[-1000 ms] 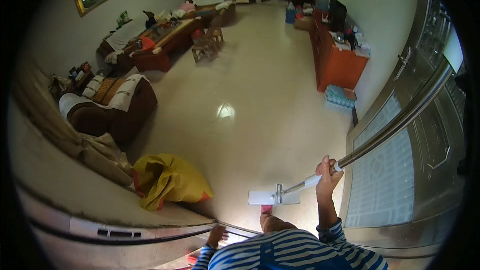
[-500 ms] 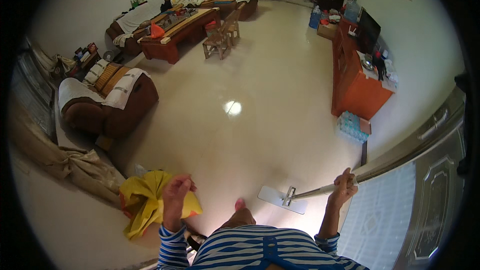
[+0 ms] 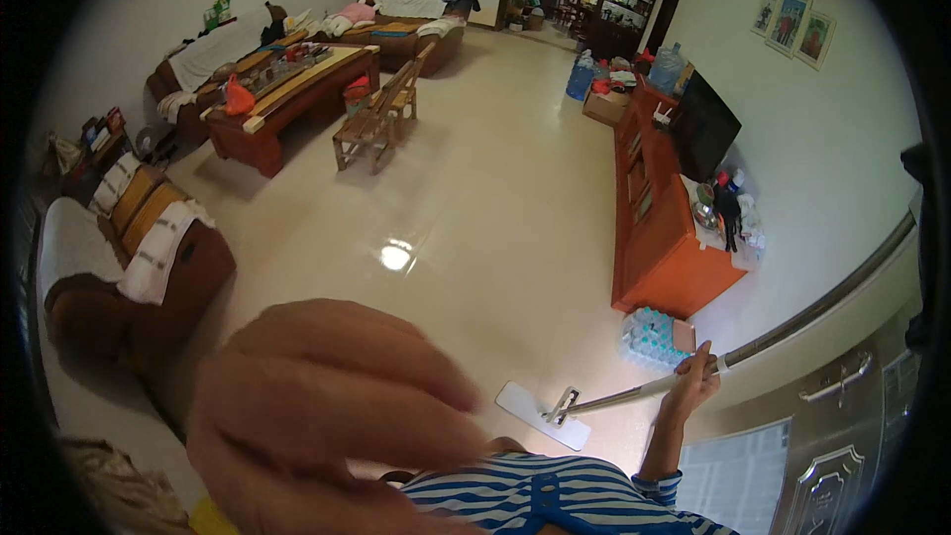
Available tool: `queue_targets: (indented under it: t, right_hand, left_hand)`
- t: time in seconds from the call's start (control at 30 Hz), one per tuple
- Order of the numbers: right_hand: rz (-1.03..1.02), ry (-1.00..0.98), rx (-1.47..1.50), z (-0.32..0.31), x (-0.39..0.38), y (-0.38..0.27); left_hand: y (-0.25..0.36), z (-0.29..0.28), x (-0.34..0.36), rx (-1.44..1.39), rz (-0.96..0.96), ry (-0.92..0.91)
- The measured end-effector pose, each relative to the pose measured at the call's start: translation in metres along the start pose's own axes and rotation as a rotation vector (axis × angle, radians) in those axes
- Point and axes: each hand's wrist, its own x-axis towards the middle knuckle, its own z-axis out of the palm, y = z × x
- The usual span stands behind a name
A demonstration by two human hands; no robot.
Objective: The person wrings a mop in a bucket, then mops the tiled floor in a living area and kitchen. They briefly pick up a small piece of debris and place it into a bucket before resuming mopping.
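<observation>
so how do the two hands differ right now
The left hand is raised close to the camera, large and blurred, holding nothing that can be made out; the right hand is stretched out low and looks small. The right hand is closed around the mop handle, whose flat white head rests on the floor; the left hand's fingers are loosely curled. Both are bare.
</observation>
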Motion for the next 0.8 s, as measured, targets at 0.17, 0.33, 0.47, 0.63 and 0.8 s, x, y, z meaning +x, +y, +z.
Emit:
queue_targets:
  t: [0.17, 0.33, 0.47, 0.63, 0.8]
  right_hand:
    - [0.008, 0.046, 0.139, 0.078, 0.062, 0.062]
    - [0.063, 0.170, 0.142, 0.184, 0.150, 0.135]
    - [0.081, 0.161, 0.194, 0.276, 0.218, 0.172]
    - [0.070, 0.009, 0.198, 0.384, 0.298, 0.224]
    - [0.052, 0.053, 0.093, 0.496, 0.367, 0.292]
  left_hand:
    - [-0.127, 0.018, 0.035, -0.433, 0.075, -0.133]
    - [-0.258, 0.032, 0.062, -0.610, 0.104, -0.205]
    - [-0.368, 0.031, 0.091, -0.685, 0.076, -0.242]
    - [-0.509, 0.022, 0.096, -0.714, 0.034, -0.224]
    - [-0.664, 0.008, 0.077, -0.800, 0.024, -0.208]
